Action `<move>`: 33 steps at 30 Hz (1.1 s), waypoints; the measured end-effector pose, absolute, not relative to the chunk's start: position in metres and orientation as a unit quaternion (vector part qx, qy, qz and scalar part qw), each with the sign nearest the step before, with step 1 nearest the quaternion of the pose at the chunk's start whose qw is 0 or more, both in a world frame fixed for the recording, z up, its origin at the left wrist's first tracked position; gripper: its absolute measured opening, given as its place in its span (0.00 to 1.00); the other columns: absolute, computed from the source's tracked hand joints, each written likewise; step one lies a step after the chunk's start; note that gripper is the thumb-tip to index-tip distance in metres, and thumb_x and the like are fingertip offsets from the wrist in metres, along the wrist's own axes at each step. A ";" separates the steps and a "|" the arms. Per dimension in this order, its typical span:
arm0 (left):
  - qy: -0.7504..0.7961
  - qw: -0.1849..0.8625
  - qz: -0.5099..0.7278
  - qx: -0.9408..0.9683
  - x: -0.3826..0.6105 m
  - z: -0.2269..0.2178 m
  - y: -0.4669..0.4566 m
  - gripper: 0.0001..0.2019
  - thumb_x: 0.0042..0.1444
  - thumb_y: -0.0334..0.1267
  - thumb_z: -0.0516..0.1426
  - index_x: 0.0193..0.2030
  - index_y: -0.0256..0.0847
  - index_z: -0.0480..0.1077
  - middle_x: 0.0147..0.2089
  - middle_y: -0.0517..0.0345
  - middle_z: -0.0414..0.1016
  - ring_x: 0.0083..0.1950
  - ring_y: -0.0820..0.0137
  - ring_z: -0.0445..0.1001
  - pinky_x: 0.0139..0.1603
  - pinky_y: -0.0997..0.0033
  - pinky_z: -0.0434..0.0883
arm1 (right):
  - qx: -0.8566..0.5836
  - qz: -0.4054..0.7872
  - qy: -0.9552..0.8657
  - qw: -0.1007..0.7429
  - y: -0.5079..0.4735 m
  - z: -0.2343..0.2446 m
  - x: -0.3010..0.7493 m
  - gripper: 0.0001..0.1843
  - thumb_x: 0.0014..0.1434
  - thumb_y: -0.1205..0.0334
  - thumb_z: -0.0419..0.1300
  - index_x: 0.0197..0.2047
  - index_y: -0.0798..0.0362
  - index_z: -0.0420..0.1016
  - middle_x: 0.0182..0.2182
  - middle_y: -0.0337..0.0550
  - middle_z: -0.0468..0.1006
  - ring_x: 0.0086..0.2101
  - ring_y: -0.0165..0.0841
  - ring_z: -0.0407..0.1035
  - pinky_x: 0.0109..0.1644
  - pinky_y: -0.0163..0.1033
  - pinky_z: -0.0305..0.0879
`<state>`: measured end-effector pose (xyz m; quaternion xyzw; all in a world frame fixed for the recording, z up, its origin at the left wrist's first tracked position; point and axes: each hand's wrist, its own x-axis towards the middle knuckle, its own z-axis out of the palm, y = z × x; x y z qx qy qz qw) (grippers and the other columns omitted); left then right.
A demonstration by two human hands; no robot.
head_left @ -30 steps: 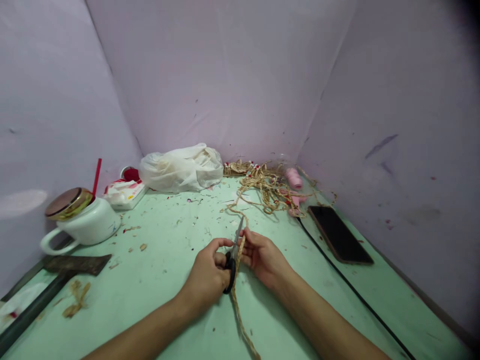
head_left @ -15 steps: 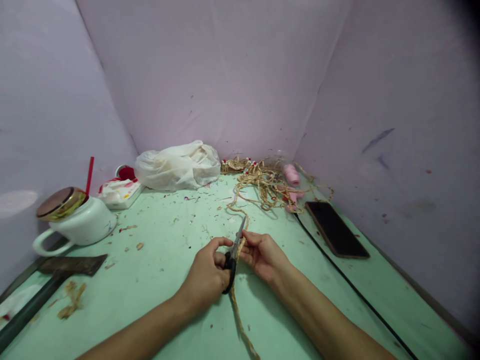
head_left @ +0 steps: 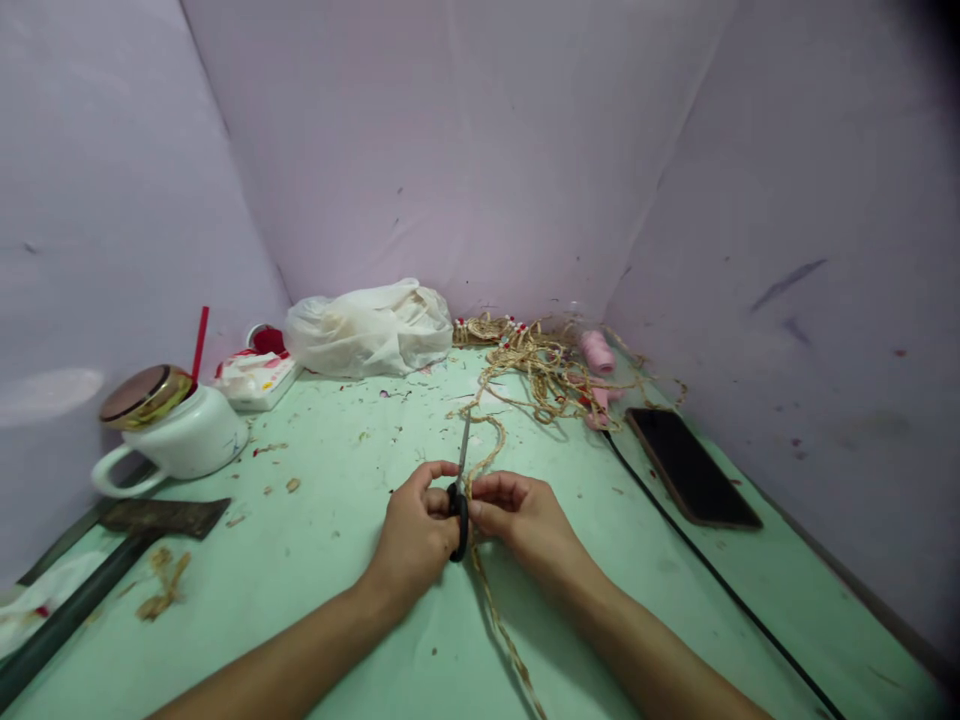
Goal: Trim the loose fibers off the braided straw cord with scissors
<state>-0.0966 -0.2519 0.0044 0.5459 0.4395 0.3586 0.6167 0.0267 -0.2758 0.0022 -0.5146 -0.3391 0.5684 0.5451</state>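
My left hand (head_left: 415,535) is closed round the black handles of a pair of scissors (head_left: 459,490), whose blades point away from me. My right hand (head_left: 521,517) pinches a braided straw-coloured cord (head_left: 501,620) right beside the scissor handles. The cord runs from the near table edge, through my fingers, and on to a tangled heap of the same cord (head_left: 536,365) at the back. Both hands rest on the pale green table (head_left: 337,600).
A white mug with a gold lid (head_left: 169,430) and red straw stands at left, a hatchet-like tool (head_left: 112,570) in front of it. A white plastic bag (head_left: 367,328), pink thread spool (head_left: 598,350), black phone (head_left: 691,465) and black cable (head_left: 720,580) lie behind and right. Lilac walls enclose the table.
The scissors have swung more upright, their blades now pointing straight away. My right hand has slid nearer to the left, and the cord ahead of the fingers has bowed into a loop.
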 end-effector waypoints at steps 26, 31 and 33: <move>0.321 0.020 0.138 0.937 -0.143 0.014 -0.229 0.28 0.45 0.33 0.49 0.57 0.34 0.57 0.39 0.48 0.70 0.39 0.61 0.69 0.36 0.62 0.66 | -0.564 0.492 -0.406 0.524 -0.281 0.016 0.031 0.13 0.43 0.63 0.59 0.33 0.57 0.78 0.14 0.33 0.65 0.12 0.21 0.52 0.14 0.30 0.50; 0.323 0.024 0.121 0.938 -0.143 0.010 -0.230 0.28 0.45 0.30 0.48 0.57 0.34 0.56 0.38 0.48 0.72 0.36 0.61 0.70 0.34 0.63 0.67 | -0.562 0.486 -0.417 0.523 -0.282 0.018 0.030 0.10 0.43 0.64 0.59 0.30 0.56 0.79 0.14 0.34 0.65 0.13 0.22 0.52 0.14 0.30 0.49; 0.325 0.025 0.110 0.939 -0.143 0.010 -0.230 0.29 0.45 0.29 0.47 0.58 0.34 0.55 0.38 0.48 0.72 0.36 0.61 0.71 0.33 0.64 0.66 | -0.561 0.489 -0.417 0.522 -0.283 0.020 0.029 0.10 0.42 0.64 0.59 0.29 0.56 0.79 0.13 0.33 0.64 0.13 0.22 0.52 0.14 0.29 0.49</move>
